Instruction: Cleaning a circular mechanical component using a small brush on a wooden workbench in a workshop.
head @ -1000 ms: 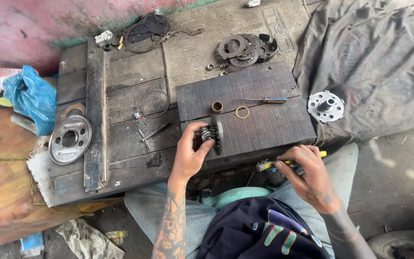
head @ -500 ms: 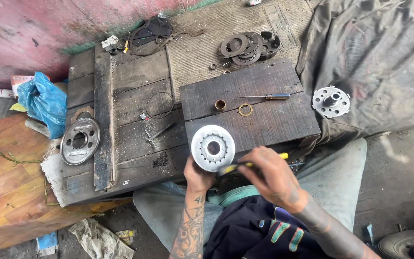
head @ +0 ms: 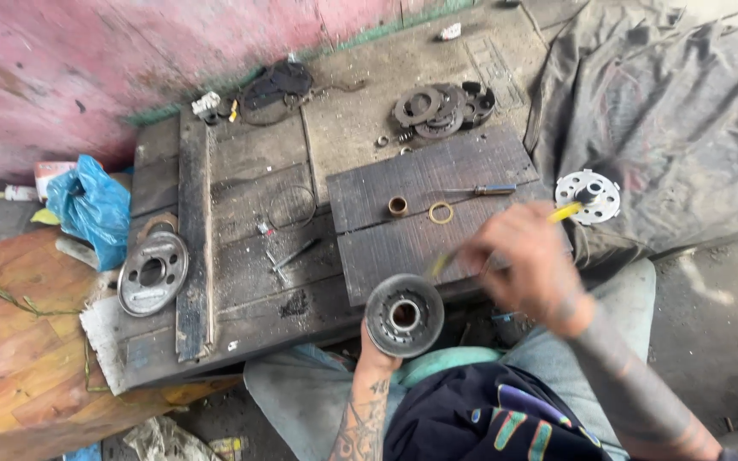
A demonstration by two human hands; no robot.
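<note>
- Because the left hand [head: 375, 348] props the round grey metal hub with a central bore [head: 404, 314] from beneath at the edge of the dark wooden board [head: 437, 183], it could tip off, I judge.
- The right hand [head: 527, 260], blurred, is closed on a yellow-handled tool [head: 564, 212], raised above the board, wrist bent.

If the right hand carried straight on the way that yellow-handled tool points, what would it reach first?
Probably the brass ring on the dark board. The right hand is blurred, so the tool's exact line and height are uncertain.
</note>
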